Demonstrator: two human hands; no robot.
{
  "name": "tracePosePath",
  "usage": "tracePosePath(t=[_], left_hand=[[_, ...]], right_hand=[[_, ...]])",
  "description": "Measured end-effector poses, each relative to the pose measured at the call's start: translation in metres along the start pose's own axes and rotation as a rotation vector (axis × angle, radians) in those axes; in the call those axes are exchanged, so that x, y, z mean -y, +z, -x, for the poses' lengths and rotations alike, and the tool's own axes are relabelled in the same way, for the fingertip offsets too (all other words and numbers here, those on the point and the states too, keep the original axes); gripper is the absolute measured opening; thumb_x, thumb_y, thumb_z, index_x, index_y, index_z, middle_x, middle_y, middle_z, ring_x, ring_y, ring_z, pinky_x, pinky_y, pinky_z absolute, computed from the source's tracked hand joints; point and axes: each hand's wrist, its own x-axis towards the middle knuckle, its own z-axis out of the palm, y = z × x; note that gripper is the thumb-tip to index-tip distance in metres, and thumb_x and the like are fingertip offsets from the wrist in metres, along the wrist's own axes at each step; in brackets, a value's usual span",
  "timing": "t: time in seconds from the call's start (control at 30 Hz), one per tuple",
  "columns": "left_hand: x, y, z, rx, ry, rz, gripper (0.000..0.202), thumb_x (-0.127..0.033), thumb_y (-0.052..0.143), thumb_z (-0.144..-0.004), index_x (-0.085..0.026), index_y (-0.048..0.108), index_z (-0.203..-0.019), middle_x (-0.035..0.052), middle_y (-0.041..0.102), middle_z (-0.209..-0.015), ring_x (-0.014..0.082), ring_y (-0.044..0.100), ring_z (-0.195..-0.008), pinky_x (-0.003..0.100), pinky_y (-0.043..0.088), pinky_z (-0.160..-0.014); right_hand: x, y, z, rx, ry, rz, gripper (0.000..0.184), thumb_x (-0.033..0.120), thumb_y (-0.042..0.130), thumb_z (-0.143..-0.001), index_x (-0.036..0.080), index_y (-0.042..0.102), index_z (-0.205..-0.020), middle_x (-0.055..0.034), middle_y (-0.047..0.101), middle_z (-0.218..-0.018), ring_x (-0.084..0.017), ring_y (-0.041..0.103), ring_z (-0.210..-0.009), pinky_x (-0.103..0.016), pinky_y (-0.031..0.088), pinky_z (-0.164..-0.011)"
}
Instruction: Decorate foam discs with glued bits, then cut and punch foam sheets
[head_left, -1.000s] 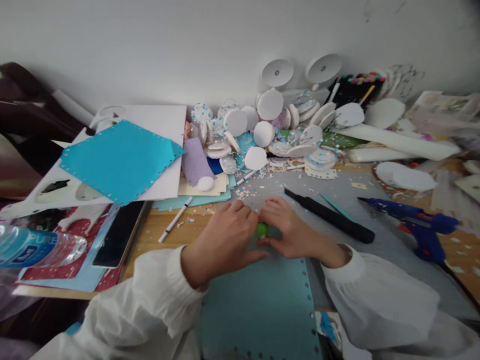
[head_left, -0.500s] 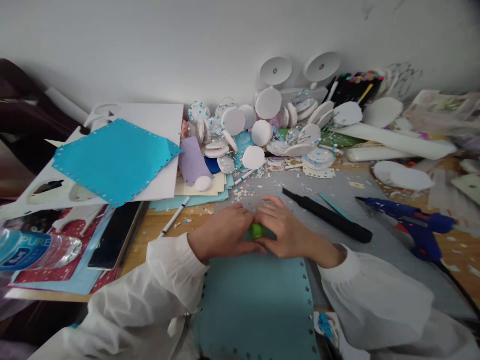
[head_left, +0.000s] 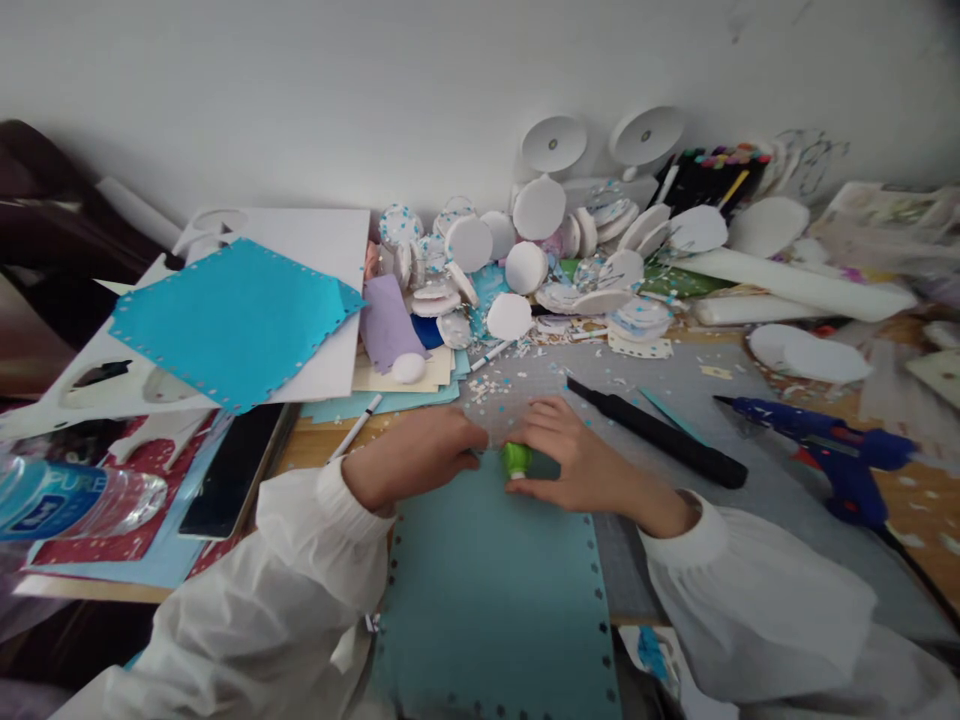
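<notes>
A teal paper sheet (head_left: pixel 495 590) with punched holes along its edges lies in front of me, reaching past the table's near edge. My right hand (head_left: pixel 570 460) is closed round a small green punch-like tool (head_left: pixel 515 459) set on the sheet's far edge. My left hand (head_left: pixel 420 460) rests on the sheet's far left corner, fingers curled, just left of the green tool and apart from it. Both arms wear white sleeves.
A black pen-shaped tool (head_left: pixel 656 432) and a blue glue gun (head_left: pixel 825 450) lie to the right. White foam discs (head_left: pixel 525 260) pile up at the back by the wall. At left lie a blue punched sheet (head_left: pixel 232 320), a phone (head_left: pixel 232 470) and a water bottle (head_left: pixel 67 495).
My left hand has drawn back leftward from the green tool, which now shows more fully. The teal sheet has slid slightly left and nearer. My right hand stays on the tool.
</notes>
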Motion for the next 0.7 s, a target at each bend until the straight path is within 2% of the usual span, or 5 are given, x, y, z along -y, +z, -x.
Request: tracePosePath(t=[0.13,0.33,0.43,0.5,0.7], left_hand=[[0.002,-0.004,0.001,0.015,-0.023,0.004,0.011,-0.013,0.061,-0.081,-0.02,0.066,-0.075,0.0011,0.063,-0.074,0.0172,0.063,-0.071,0.023,0.044,-0.059],[-0.005,-0.001,0.002,-0.01,-0.029,-0.013,0.003,-0.019,0.064,-0.082,-0.019,0.066,-0.084,0.0036,0.066,-0.08,0.0206,0.064,-0.077,0.027,0.046,-0.063],[-0.017,0.0,-0.001,-0.051,0.003,-0.011,0.032,-0.039,0.072,-0.076,-0.016,0.064,-0.096,0.0073,0.067,-0.088,0.0256,0.063,-0.087,0.034,0.049,-0.074],[-0.025,0.003,-0.006,-0.056,0.012,-0.025,0.043,-0.049,0.073,-0.072,-0.013,0.062,-0.094,0.0088,0.067,-0.087,0.0272,0.062,-0.086,0.037,0.049,-0.077],[-0.026,0.013,-0.015,-0.109,0.09,-0.041,0.043,-0.053,0.06,-0.084,-0.011,0.061,-0.091,0.0101,0.066,-0.081,0.0269,0.062,-0.08,0.038,0.048,-0.073]], right_hand=[[0.002,-0.002,-0.001,0.004,0.007,-0.017,0.03,0.041,0.071,-0.078,0.017,0.063,-0.094,-0.0058,0.064,-0.081,-0.024,0.059,-0.084,-0.05,0.04,-0.094],[0.004,-0.001,-0.001,-0.01,-0.007,0.004,0.024,0.037,0.068,-0.08,0.018,0.06,-0.092,-0.0044,0.063,-0.078,-0.023,0.059,-0.081,-0.052,0.037,-0.097],[0.004,-0.001,-0.002,-0.004,-0.012,0.018,0.02,0.033,0.066,-0.081,0.017,0.058,-0.091,-0.0051,0.061,-0.078,-0.022,0.058,-0.079,-0.052,0.037,-0.096],[0.005,-0.001,-0.002,-0.001,-0.011,0.02,0.016,0.028,0.063,-0.08,0.017,0.056,-0.089,-0.005,0.06,-0.079,-0.022,0.057,-0.078,-0.053,0.037,-0.097],[0.004,-0.002,-0.001,-0.033,-0.007,0.033,0.014,0.018,0.061,-0.074,0.019,0.051,-0.083,-0.0038,0.055,-0.075,-0.022,0.053,-0.076,-0.052,0.038,-0.095]])
